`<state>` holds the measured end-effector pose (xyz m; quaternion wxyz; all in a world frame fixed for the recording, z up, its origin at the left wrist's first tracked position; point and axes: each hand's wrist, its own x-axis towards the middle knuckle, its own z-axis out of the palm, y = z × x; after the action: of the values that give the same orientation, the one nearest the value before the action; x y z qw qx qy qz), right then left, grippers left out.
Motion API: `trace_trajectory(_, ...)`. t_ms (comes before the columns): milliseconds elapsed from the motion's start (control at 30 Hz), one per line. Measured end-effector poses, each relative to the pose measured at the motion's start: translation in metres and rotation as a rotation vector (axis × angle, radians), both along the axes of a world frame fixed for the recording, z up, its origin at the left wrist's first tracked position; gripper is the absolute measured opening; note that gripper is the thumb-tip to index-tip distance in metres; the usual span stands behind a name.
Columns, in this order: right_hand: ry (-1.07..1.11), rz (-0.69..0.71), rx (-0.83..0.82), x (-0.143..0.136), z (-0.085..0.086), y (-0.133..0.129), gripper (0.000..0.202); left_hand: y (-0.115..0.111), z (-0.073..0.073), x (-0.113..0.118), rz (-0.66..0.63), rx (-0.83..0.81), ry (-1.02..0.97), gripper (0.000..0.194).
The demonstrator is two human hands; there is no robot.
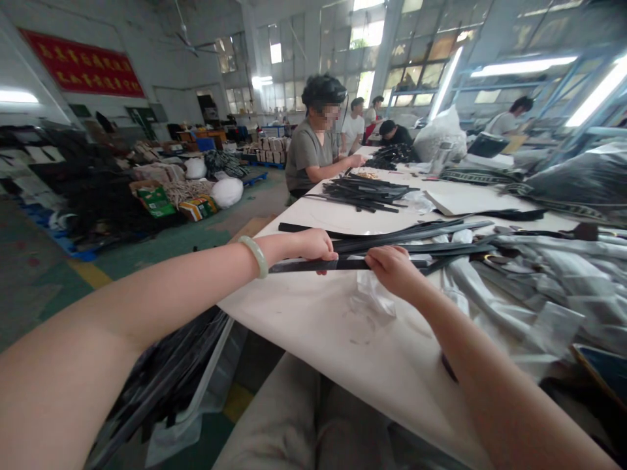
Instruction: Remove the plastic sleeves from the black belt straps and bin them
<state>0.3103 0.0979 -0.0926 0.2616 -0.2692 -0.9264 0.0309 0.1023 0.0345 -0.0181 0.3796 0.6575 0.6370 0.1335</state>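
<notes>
A flat black strap point(351, 264) is stretched sideways between my two hands, just above the near part of the white table. My left hand point(313, 247), below a pale green bangle point(255, 256), pinches it on the left. On the right, my right hand point(390, 264) closes its fingers on the same strap. More long black straps point(416, 238) lie in a loose bundle right behind my hands. A crumpled piece of clear plastic point(375, 294) rests on the table below my right hand.
The white table point(313, 313) carries another pile of black strips point(365, 192) and clear plastic bags point(529, 281) on the right. A bin point(215, 372) of black straps stands at lower left. Across the table sits a co-worker point(313, 143); other people work farther back.
</notes>
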Motion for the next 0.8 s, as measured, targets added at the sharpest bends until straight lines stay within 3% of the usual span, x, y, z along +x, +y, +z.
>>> trace_trajectory(167,0.025,0.052,-0.032,-0.013,0.002,-0.016,0.032,-0.003,-0.001,0.012,-0.039,-0.002,-0.033,0.022)
trace_trajectory(367,-0.021,-0.016,-0.085,0.007,0.001,0.005,0.031,-0.006,-0.004,-0.014,-0.003,0.024,-0.041,0.027)
trace_trajectory(533,0.008,0.053,-0.096,-0.022,0.002,-0.024,0.028,-0.007,-0.015,0.000,-0.010,0.037,-0.085,0.029)
trace_trajectory(633,0.051,0.105,-0.188,-0.029,0.001,-0.037,0.024,-0.008,-0.021,0.011,0.005,0.049,-0.145,0.032)
trace_trajectory(700,0.097,0.114,-0.249,-0.026,0.002,-0.037,0.022,-0.012,-0.021,0.002,0.000,0.029,-0.181,0.043)
trace_trajectory(800,0.147,0.097,-0.274,-0.017,0.007,-0.030,0.023,-0.026,-0.013,-0.038,-0.084,-0.153,-0.230,0.058)
